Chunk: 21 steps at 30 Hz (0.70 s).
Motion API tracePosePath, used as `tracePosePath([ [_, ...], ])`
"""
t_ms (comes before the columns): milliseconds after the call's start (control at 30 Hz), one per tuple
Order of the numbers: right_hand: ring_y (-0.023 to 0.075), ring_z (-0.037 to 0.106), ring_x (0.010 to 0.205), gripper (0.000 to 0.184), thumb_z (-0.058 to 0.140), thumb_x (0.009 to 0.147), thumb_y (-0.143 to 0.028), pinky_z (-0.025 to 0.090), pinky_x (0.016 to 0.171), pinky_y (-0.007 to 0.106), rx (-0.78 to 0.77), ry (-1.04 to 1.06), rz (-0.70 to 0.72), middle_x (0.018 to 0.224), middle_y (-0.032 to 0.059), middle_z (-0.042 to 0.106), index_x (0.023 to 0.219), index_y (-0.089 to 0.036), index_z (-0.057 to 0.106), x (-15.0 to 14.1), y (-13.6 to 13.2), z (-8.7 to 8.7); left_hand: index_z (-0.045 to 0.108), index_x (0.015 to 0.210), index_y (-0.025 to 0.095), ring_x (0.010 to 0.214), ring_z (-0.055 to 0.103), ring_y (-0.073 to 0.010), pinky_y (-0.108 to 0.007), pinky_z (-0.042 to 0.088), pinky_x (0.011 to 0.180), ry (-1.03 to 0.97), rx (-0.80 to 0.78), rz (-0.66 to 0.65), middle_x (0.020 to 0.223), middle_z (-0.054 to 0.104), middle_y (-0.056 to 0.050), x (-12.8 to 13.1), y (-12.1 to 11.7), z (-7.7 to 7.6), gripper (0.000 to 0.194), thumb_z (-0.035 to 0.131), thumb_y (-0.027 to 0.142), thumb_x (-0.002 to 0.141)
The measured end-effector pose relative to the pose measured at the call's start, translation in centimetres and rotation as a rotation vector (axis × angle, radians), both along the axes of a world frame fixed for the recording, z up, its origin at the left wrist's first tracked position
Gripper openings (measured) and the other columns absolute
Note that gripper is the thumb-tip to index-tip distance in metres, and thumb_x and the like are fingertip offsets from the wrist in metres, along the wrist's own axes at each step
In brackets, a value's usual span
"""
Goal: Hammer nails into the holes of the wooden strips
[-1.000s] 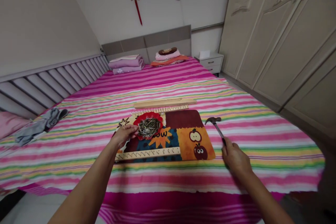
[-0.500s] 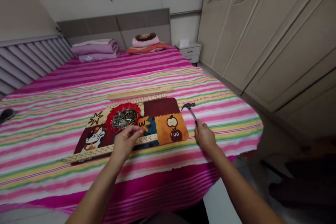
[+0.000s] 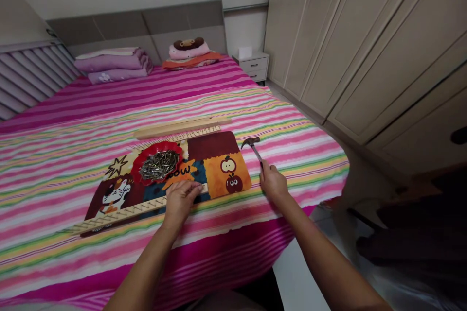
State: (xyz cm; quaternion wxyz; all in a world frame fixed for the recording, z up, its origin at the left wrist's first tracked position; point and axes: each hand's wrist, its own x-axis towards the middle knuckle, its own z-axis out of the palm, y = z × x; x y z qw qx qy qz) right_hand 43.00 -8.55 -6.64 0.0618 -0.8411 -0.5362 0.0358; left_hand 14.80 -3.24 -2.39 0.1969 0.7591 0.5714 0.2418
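My right hand [image 3: 274,182] is wrapped round the handle of a claw hammer [image 3: 257,151], whose head is just off the right edge of a patterned mat [image 3: 211,145]. Over the right end of a pale wooden strip [image 3: 127,211], my left hand [image 3: 178,202] has thumb and forefinger pinched together; anything between them is too small to make out. A row of nails stands along that strip, which lies across the mat's near edge. Beyond my left hand, a red scalloped bowl [image 3: 136,167] holds a heap of loose nails [image 3: 160,164].
Behind the bowl lie a second strip with nails [image 3: 175,137] and a bare wooden bar [image 3: 182,127]. Everything rests on a bed with a striped sheet [image 3: 299,146]. Folded bedding [image 3: 113,65] sits near the headboard. Wardrobes [image 3: 328,48] stand at the right.
My left hand has moved from beside the bowl down to the right end of the near strip. The right hand still holds the hammer; the view has shifted slightly right.
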Motion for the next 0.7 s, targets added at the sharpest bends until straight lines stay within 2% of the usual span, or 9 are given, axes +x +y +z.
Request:
tracePosePath([
  [267, 0.0229, 0.065, 0.083, 0.046, 0.034, 0.096, -0.026, 0.048, 0.066, 0.030, -0.010, 0.017, -0.004, 0.105, 0.0132, 0.061, 0.141, -0.017, 0.038, 0.0, 0.0, 0.1, 0.071, 0.070, 0.027, 0.083, 0.058, -0.0197, -0.034, 0.036, 0.086, 0.023, 0.033, 0.013, 0.078, 0.071, 0.000, 0.2, -0.3, -0.2, 0.016, 0.059, 0.035, 0.078],
  [533, 0.0230, 0.065, 0.081, 0.046, 0.035, 0.095, -0.025, 0.047, 0.066, 0.031, 0.011, 0.051, -0.018, 0.104, 0.0127, 0.063, 0.139, -0.017, 0.042, 0.2, 0.2, 0.3, 0.071, 0.072, 0.027, 0.087, 0.058, -0.0204, -0.036, 0.031, 0.094, 0.127, 0.047, 0.028, 0.080, 0.071, 0.000, 1.0, -0.7, -0.2, 0.014, 0.060, 0.032, 0.079],
  [600, 0.0230, 0.065, 0.085, 0.046, 0.036, 0.094, -0.024, 0.047, 0.070, 0.030, 0.042, 0.110, -0.011, 0.105, 0.0133, 0.064, 0.138, -0.016, 0.043, 0.6, 0.0, 0.6, 0.070, 0.070, 0.027, 0.086, 0.058, -0.0206, -0.036, 0.031, 0.093, 0.125, 0.060, 0.021, 0.078, 0.071, 0.000, 1.2, -0.8, -0.4, 0.015, 0.060, 0.032, 0.079],
  [700, 0.0209, 0.063, 0.087, 0.044, 0.039, 0.091, -0.021, 0.046, 0.074, 0.028, 0.194, 0.325, 0.027, 0.102, 0.0108, 0.066, 0.134, -0.015, 0.048, 0.2, -1.3, 1.5, 0.070, 0.070, 0.026, 0.085, 0.058, -0.0200, -0.035, 0.032, 0.091, 0.103, 0.072, 0.009, 0.077, 0.070, 0.000, 1.4, -1.0, -0.9, 0.014, 0.061, 0.032, 0.079],
])
